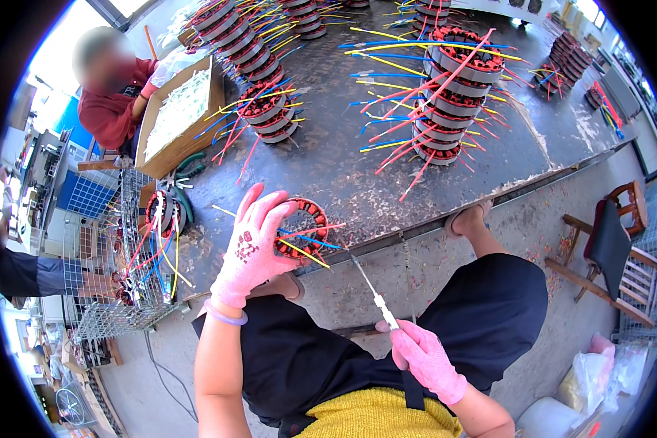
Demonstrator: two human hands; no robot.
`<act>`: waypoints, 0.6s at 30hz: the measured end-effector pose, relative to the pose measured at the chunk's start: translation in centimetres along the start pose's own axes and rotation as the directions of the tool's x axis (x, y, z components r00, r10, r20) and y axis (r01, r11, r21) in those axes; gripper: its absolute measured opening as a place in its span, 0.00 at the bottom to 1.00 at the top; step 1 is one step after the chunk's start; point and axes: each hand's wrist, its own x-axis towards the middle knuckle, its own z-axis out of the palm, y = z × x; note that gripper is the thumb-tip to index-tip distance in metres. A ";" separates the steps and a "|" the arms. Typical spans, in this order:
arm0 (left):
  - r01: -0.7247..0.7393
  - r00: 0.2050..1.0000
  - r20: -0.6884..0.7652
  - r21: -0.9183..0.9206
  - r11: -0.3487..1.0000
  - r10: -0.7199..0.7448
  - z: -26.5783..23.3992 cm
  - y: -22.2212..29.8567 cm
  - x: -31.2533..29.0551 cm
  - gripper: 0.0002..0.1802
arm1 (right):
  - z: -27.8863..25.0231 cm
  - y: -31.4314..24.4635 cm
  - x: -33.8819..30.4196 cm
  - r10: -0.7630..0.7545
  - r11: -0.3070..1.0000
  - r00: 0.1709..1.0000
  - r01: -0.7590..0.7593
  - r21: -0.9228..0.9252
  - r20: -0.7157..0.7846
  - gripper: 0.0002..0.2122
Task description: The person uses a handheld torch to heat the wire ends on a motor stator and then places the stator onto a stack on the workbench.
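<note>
My left hand (pixel 254 244), in a pink glove, grips a ring-shaped motor stator (pixel 318 213) at the near edge of the table, fingers raised along its left side and thumb close to the wires. Red coils line the stator, and red, blue and yellow wires stick out to the right. My right hand (pixel 425 358), gloved in pink too, is closed round a slim tool with a white handle (pixel 384 309) and a thin metal shaft. The tool's tip lies near the wire ends; whether it touches them I cannot tell. Its exact kind is unclear.
Stacks of wired stators (pixel 452 95) stand across the dark table (pixel 343 153). A single stator (pixel 169 212) and pliers (pixel 190 166) lie at the left edge, above a wire basket (pixel 124 310). A co-worker in red handles a cardboard box (pixel 215 91). A wooden chair (pixel 607 248) stands right.
</note>
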 end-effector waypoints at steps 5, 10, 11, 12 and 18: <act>0.002 1.000 -0.006 0.011 1.000 -0.002 0.0 0.0 0.0 0.52 | 0.0 -0.2 -0.1 0.022 1.000 1.000 -0.022 0.000 -0.004 0.16; -0.005 1.000 -0.001 0.008 1.000 0.005 0.0 0.1 0.0 0.52 | 0.0 0.1 -0.2 -0.019 0.999 1.000 0.019 -0.032 0.002 0.16; -0.008 1.000 -0.003 0.009 1.000 0.008 0.0 0.1 0.0 0.52 | 0.0 0.1 -0.2 -0.011 1.000 1.000 0.011 -0.021 0.003 0.16; -0.010 1.000 -0.004 0.009 1.000 0.010 0.0 0.1 0.0 0.52 | 0.0 0.0 -0.2 -0.004 1.000 1.000 0.004 -0.011 0.004 0.16; -0.015 1.000 -0.011 0.020 1.000 0.015 -0.2 0.2 0.1 0.52 | 0.1 -0.2 -0.3 0.008 1.000 1.000 -0.008 0.010 0.003 0.16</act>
